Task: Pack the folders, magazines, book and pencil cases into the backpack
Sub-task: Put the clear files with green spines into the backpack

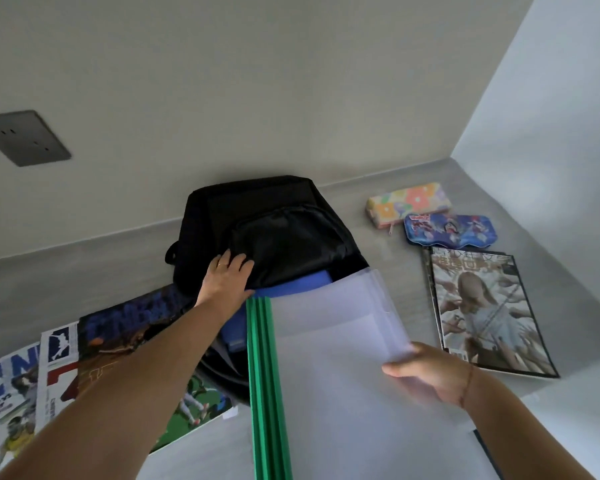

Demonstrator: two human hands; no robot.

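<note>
A black backpack lies on the grey table with its mouth toward me. My left hand grips the edge of its opening flap. My right hand holds the right edge of a translucent white folder with a green spine, whose far end is at the backpack's mouth. A blue folder sits partly inside the bag beneath it. Sports magazines lie to the left under my forearm. A magazine with a photo cover lies to the right. Two pencil cases, a floral one and a blue one, lie behind it.
The grey table meets walls at the back and right. A dark wall socket is on the back wall at the left. A dark flat edge shows under the folder near my right arm.
</note>
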